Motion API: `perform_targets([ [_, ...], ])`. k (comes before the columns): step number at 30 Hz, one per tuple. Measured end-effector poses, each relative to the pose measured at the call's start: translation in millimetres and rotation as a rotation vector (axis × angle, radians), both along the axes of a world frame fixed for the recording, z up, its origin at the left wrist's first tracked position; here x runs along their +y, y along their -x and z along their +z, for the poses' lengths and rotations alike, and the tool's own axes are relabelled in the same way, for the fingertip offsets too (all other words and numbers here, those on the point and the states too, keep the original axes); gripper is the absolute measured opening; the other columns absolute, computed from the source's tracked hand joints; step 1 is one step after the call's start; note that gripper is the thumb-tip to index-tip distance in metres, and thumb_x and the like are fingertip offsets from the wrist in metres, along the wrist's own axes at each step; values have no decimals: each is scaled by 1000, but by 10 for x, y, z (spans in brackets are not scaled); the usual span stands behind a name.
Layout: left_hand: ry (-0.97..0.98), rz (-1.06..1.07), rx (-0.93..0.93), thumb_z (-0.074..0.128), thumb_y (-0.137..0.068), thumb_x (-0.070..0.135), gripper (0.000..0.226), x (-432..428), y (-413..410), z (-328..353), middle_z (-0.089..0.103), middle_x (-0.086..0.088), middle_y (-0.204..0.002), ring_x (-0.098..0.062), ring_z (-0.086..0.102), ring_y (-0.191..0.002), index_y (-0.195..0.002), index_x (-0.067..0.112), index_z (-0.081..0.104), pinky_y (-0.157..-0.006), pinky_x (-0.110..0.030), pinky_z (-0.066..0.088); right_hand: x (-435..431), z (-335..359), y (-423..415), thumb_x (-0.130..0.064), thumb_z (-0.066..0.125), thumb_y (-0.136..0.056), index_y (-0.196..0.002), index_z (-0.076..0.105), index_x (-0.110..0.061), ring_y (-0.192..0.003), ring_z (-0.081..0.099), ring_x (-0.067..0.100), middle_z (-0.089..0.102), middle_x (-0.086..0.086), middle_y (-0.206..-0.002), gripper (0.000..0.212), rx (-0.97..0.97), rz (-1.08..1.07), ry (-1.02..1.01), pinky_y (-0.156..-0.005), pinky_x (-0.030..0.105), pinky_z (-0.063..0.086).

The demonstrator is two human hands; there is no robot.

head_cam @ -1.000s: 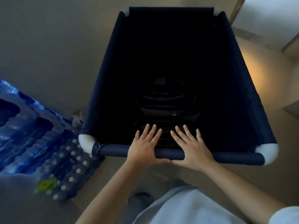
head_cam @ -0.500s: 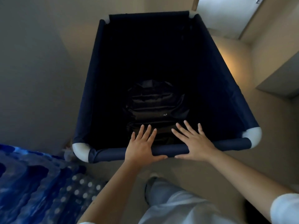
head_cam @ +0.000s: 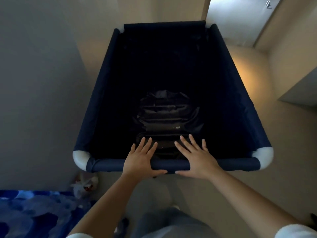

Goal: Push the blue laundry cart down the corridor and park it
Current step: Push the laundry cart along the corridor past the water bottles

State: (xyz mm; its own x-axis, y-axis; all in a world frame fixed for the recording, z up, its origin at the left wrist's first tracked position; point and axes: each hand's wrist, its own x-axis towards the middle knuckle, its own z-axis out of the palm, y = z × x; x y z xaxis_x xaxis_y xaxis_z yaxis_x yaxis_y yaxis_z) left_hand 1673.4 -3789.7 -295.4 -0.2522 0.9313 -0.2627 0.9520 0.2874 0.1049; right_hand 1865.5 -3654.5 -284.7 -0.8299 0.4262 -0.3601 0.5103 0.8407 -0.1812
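Squarely in the middle of the frame stands the blue laundry cart (head_cam: 96, 107), its dark fabric walls running from a far rail near the top centre down to a padded near rail (head_cam: 171, 164) just below the middle. White rounded corner pieces (head_cam: 79, 158) cap the near rail at the lower left and lower right, and smaller pale corners show at the far end. Both hands rest on that near rail, side by side and a little apart. The left hand (head_cam: 139, 159) lies flat with its fingers spread and pointing into the cart, thumb stretched along the rail's near edge; the right hand (head_cam: 197, 159) does the same — palm down, fingers fanned, thumb pointing toward the other hand. Neither hand curls around the rail. Down inside the cart, just beyond the fingertips, sits a black bag (head_cam: 167, 115) with shiny folds. A grey wall (head_cam: 37, 83) fills the left of the frame, and a pale door (head_cam: 236, 16) stands at the upper right. At the lower left lie blue-wrapped bottle packs (head_cam: 34, 213), with a small white plastic bag (head_cam: 84, 185) on the floor (head_cam: 257, 177) between them and the cart's near left corner — close to the corner.
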Motion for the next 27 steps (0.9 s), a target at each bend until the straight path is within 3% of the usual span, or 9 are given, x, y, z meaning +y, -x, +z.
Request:
perform_targets([
  [13, 50, -119, -15, 28, -70, 84, 101, 692, 1026, 80, -9, -1, -157, -20, -15, -141, -147, 26, -4, -113, -43, -4, 536, 9, 969, -77, 37, -77, -146, -11, -31, -139, -26, 21, -16, -4, -157, 96, -16, -71, -51, -107, 52, -20],
  [20, 92, -472, 36, 23, -82, 74, 87, 1147, 1742, 56, -12, -1, -156, -17, -25, -136, -147, 23, -3, -111, -47, -13, 827, 13, 1433, -79, 34, -75, -147, -6, -29, -134, -32, 22, -12, -4, -157, 96, -3, -87, -152, -99, 48, -31],
  [27, 99, -308, -108, 27, -71, 83, 98, 1654, 2116, 21, -18, 1, -154, -19, -23, -139, -145, 30, -9, -111, -50, -9, 1311, 30, 1811, -78, 36, -76, -148, -5, -29, -140, -23, 21, -8, -7, -157, 96, -3, -99, -133, -105, 48, -24],
])
